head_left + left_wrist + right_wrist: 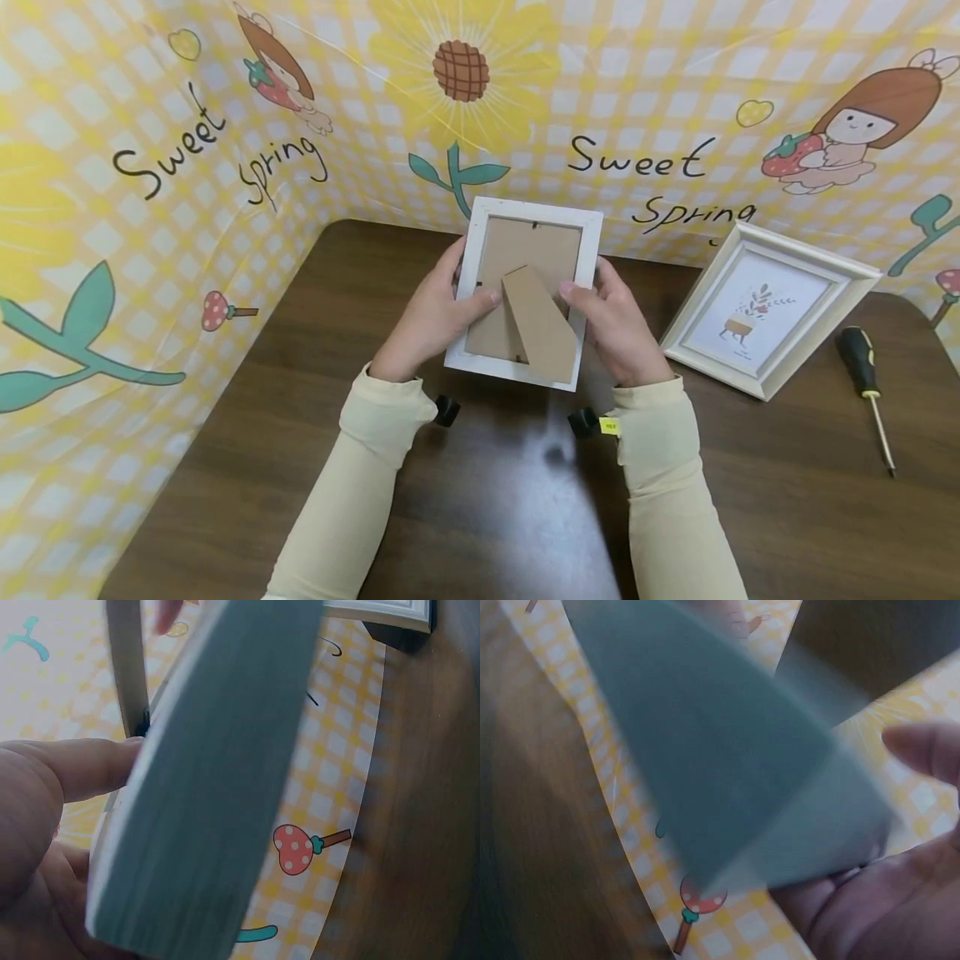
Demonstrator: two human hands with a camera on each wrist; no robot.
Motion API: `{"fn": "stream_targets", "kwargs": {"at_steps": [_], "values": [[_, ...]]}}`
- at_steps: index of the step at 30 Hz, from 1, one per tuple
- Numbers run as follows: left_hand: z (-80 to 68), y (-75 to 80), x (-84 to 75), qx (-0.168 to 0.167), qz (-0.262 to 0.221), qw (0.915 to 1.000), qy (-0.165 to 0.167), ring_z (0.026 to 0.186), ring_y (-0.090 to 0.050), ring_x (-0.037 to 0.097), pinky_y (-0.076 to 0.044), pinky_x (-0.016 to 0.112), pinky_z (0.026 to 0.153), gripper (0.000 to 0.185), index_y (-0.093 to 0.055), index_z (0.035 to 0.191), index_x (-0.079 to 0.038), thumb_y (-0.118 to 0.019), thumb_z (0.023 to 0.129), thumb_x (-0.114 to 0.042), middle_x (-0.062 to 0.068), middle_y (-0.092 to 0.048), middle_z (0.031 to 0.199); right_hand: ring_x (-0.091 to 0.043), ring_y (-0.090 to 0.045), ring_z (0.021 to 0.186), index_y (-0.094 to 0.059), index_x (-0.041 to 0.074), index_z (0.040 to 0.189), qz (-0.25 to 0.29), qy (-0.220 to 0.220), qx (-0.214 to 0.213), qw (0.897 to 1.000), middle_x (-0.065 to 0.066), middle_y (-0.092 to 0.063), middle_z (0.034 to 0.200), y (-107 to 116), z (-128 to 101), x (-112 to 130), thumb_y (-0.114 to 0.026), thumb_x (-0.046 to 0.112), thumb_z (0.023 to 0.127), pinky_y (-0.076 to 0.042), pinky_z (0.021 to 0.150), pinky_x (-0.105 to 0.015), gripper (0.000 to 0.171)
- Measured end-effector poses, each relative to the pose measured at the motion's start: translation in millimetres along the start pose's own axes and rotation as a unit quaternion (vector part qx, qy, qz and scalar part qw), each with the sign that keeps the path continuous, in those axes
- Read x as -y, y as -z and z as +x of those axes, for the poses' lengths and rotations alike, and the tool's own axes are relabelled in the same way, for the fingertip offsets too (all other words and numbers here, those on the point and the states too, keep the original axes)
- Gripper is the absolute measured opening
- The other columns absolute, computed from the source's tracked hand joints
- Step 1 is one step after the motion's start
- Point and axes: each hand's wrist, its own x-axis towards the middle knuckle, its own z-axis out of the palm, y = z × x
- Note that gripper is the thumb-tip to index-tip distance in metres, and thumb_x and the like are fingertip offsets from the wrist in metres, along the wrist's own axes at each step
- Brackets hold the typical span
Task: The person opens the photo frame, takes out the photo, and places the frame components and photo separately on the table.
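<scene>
A white photo frame is held above the table with its brown cardboard back and fold-out stand facing me. My left hand grips the frame's left edge, thumb on the backing. My right hand grips the right edge, thumb also on the backing. In the left wrist view the frame's edge fills the picture beside my left hand. The right wrist view is blurred, with the frame's edge close by my right hand.
A second white frame with a small plant print lies on the dark wooden table at the right. A black and yellow screwdriver lies further right. A yellow checked cloth walls the table at the back and left.
</scene>
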Motion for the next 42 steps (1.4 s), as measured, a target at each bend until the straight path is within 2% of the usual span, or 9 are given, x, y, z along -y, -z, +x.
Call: {"fn": "stream_targets", "kwargs": {"at_steps": [4, 7, 13, 18, 22, 27, 31, 37, 42], "values": [[-2.2, -1.1, -2.5, -0.011, 0.001, 0.9999, 0.0, 0.102, -0.065, 0.031, -0.057, 0.048, 0.074, 0.076, -0.032, 0.158, -0.032, -0.072, 0.094, -0.022, 0.01, -0.056, 0.122, -0.029, -0.054, 0.117, -0.021, 0.016, 0.152, -0.059, 0.011, 0.023, 0.998, -0.015, -0.046, 0.138, -2, 1, -1, -0.062, 0.016, 0.099, -0.054, 0.086, -0.038, 0.067], [-2.9, -0.7, -4.1, -0.015, 0.004, 0.9999, 0.0, 0.101, -0.065, 0.03, -0.057, 0.048, 0.074, 0.076, -0.032, 0.158, -0.032, -0.072, 0.094, -0.022, 0.009, -0.057, 0.122, -0.03, -0.052, 0.12, -0.021, 0.02, 0.152, -0.075, 0.02, 0.026, 0.997, -0.015, -0.044, 0.138, -3, 1, -3, -0.064, 0.006, 0.095, -0.052, 0.088, -0.043, 0.073], [-3.4, 0.7, -4.9, -0.01, 0.006, 0.9999, 0.009, 0.1, -0.066, 0.03, -0.057, 0.048, 0.074, 0.077, -0.029, 0.16, -0.031, -0.071, 0.096, -0.021, 0.012, -0.057, 0.121, -0.028, -0.05, 0.124, -0.023, 0.017, 0.151, -0.099, 0.019, 0.0, 0.995, -0.013, -0.046, 0.138, -7, 3, -3, -0.061, -0.009, 0.088, -0.047, 0.093, -0.049, 0.078], [-2.7, 0.7, -5.0, -0.009, 0.015, 0.9998, 0.012, 0.1, -0.066, 0.03, -0.057, 0.048, 0.074, 0.076, -0.03, 0.16, -0.028, -0.07, 0.096, -0.02, 0.012, -0.058, 0.122, -0.03, -0.05, 0.124, -0.02, 0.019, 0.156, -0.088, 0.012, 0.001, 0.996, -0.014, -0.044, 0.141, -5, 3, -3, -0.055, -0.005, 0.095, -0.048, 0.093, -0.049, 0.074], [-1.1, 0.1, -2.4, 0.003, 0.04, 0.9988, 0.028, 0.099, -0.066, 0.03, -0.057, 0.047, 0.076, 0.076, -0.028, 0.161, -0.024, -0.069, 0.097, -0.022, 0.013, -0.059, 0.123, -0.033, -0.051, 0.121, -0.015, 0.019, 0.159, -0.101, -0.025, 0.007, 0.995, -0.015, -0.042, 0.143, 0, 3, -2, -0.044, 0.001, 0.101, -0.049, 0.089, -0.051, 0.068], [1.8, -0.6, 5.9, 0.031, 0.073, 0.9948, 0.064, 0.096, -0.067, 0.029, -0.056, 0.045, 0.077, 0.075, -0.026, 0.162, -0.02, -0.066, 0.098, -0.023, 0.013, -0.061, 0.121, -0.035, -0.065, 0.093, -0.02, 0.015, 0.159, -0.191, -0.096, -0.008, 0.977, -0.026, -0.055, 0.125, 9, 2, -4, -0.043, 0.011, 0.103, -0.055, 0.069, -0.05, 0.061], [4.1, -3.2, 15.4, 0.055, 0.1, 0.9893, 0.091, 0.098, -0.067, 0.028, -0.055, 0.044, 0.081, 0.071, -0.029, 0.161, -0.019, -0.064, 0.099, -0.024, 0.012, -0.062, 0.123, -0.032, -0.068, 0.069, -0.02, 0.015, 0.162, -0.235, -0.138, -0.015, 0.962, -0.032, -0.062, 0.109, 15, 2, -9, -0.048, 0.015, 0.102, -0.057, 0.057, -0.045, 0.066], [7.2, -8.8, 29.6, 0.061, 0.166, 0.9804, 0.088, 0.111, -0.06, 0.022, -0.047, 0.044, 0.097, 0.063, -0.038, 0.157, -0.012, -0.062, 0.101, -0.03, 0.01, -0.061, 0.132, -0.028, -0.067, 0.069, -0.018, 0.009, 0.162, -0.263, -0.163, -0.014, 0.951, -0.029, -0.06, 0.117, 22, 6, -22, -0.05, 0.013, 0.104, -0.057, 0.058, -0.042, 0.066], [7.1, -14.2, 34.0, 0.051, 0.207, 0.9733, 0.084, 0.099, -0.06, 0.025, -0.049, 0.042, 0.087, 0.054, -0.048, 0.15, -0.013, -0.062, 0.101, -0.029, 0.012, -0.06, 0.115, -0.035, -0.066, 0.084, -0.009, 0.016, 0.163, -0.277, -0.165, -0.02, 0.946, -0.028, -0.053, 0.129, 22, 10, -30, -0.048, 0.012, 0.105, -0.057, 0.058, -0.045, 0.07]]}}
